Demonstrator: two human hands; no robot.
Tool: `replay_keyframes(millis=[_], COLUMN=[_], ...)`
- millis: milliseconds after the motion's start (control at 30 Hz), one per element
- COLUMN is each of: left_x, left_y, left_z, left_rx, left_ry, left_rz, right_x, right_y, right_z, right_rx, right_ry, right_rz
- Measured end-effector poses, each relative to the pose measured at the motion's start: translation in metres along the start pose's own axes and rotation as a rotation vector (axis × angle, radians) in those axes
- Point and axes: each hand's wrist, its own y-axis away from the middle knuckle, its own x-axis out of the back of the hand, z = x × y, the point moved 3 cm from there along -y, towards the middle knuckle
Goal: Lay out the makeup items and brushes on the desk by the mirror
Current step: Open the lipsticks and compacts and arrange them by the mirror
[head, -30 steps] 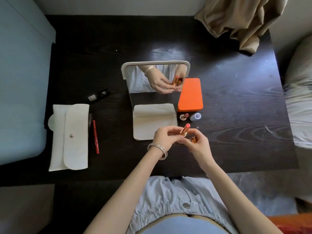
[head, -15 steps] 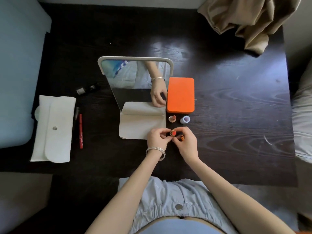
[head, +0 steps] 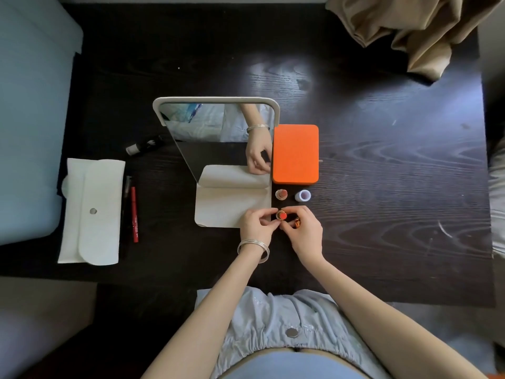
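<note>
- My left hand [head: 255,225] and my right hand [head: 303,232] meet over the dark desk [head: 382,187], just in front of the mirror's white base.
- Between them stands an open lipstick [head: 281,215], upright, its orange-red tip facing up at me.
- My left fingers are curled in and pinch the lipstick from the left side; silver bangles [head: 254,248] sit on that wrist.
- My right fingertips pinch the same lipstick from the right, and a small gold and orange cap [head: 297,222] is tucked in the curled fingers of that hand.
- The mirror [head: 218,124] stands tilted at the middle of the desk on its folded white base [head: 229,206], and it reflects one hand and the bangles.
- An orange box [head: 295,154] lies flat just right of the mirror, touching its edge or very nearly so.
- In front of the box stand a second open lipstick [head: 281,194] and a little pale lilac pot [head: 302,195], side by side and apart from each other.
- Well off to the left lies a white pouch [head: 91,210] with a snap, closed.
- Beside the pouch lie a red pencil [head: 134,214] and a dark pencil [head: 126,203], parallel to each other.
- Behind them a small dark tube [head: 143,144] lies on its side.
- A beige cloth [head: 410,31] is bunched at the far right corner of the desk.
</note>
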Motion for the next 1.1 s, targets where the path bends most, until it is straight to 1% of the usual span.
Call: replay_keyframes(millis=[233, 367, 433, 467, 500, 533, 567, 600, 633, 667, 700, 733, 800, 867, 933, 1000, 1033, 1067, 1100], left_x=[-0.002, 0.0, 0.004, 0.008, 0.011, 0.012, 0.011, 0.008, 0.005, 0.0, -0.005, -0.009, -0.015, -0.017, -0.018, -0.017, -0.016, -0.016, -0.015], left_y=[-0.001, 0.002, 0.006, 0.009, 0.014, 0.019, 0.025, 0.033, 0.04, 0.046, 0.051, 0.053, 0.055, 0.056, 0.056, 0.052, 0.051, 0.051, 0.051], left_z=[-0.001, 0.0, -0.003, -0.005, -0.005, -0.005, -0.003, 0.0, 0.004, 0.007, 0.01, 0.012, 0.016, 0.017, 0.017, 0.017, 0.016, 0.014, 0.012], left_rx=[0.004, 0.021, 0.07, 0.088, 0.086, 0.068, 0.053, 0.062, 0.095, 0.144, 0.192, 0.216, 0.201, 0.147, 0.088, 0.053, 0.05, 0.062, 0.097], left_ry=[-0.023, -0.027, -0.011, -0.017, -0.039, -0.066, -0.059, -0.018, 0.049, 0.127, 0.209, 0.265, 0.29, 0.255, 0.202, 0.161, 0.147, 0.141, 0.141], left_rz=[0.001, 0.002, 0.03, 0.033, 0.005, -0.065, -0.169, -0.293, -0.412, -0.506, -0.563, -0.58, -0.565, -0.545, -0.502, -0.439, -0.421, -0.41, -0.398], right_x=[0.002, 0.006, 0.01, 0.012, 0.014, 0.017, 0.02, 0.024, 0.029, 0.033, 0.037, 0.04, 0.047, 0.052, 0.056, 0.057, 0.057, 0.059, 0.061], right_y=[0.002, 0.007, 0.014, 0.018, 0.022, 0.025, 0.029, 0.032, 0.034, 0.036, 0.038, 0.04, 0.042, 0.042, 0.042, 0.042, 0.041, 0.038, 0.034], right_z=[-0.003, -0.003, -0.001, 0.001, 0.002, 0.002, 0.002, 0.0, -0.002, -0.004, -0.005, -0.006, -0.006, -0.002, 0.003, 0.006, 0.006, 0.005, 0.005], right_rx=[0.003, -0.103, -0.165, -0.218, -0.3, -0.404, -0.503, -0.561, -0.568, -0.555, -0.518, -0.477, -0.393, -0.33, -0.343, -0.351, -0.32, -0.268, -0.208], right_ry=[0.014, 0.005, -0.007, -0.063, -0.187, -0.38, -0.595, -0.81, -0.96, -1.056, -1.085, -1.084, -1.0, -0.799, -0.567, -0.451, -0.38, -0.281, -0.175], right_rz=[-0.002, -0.023, -0.039, -0.054, -0.073, -0.089, -0.106, -0.121, -0.137, -0.152, -0.173, -0.178, -0.174, -0.186, -0.257, -0.373, -0.383, -0.328, -0.232])
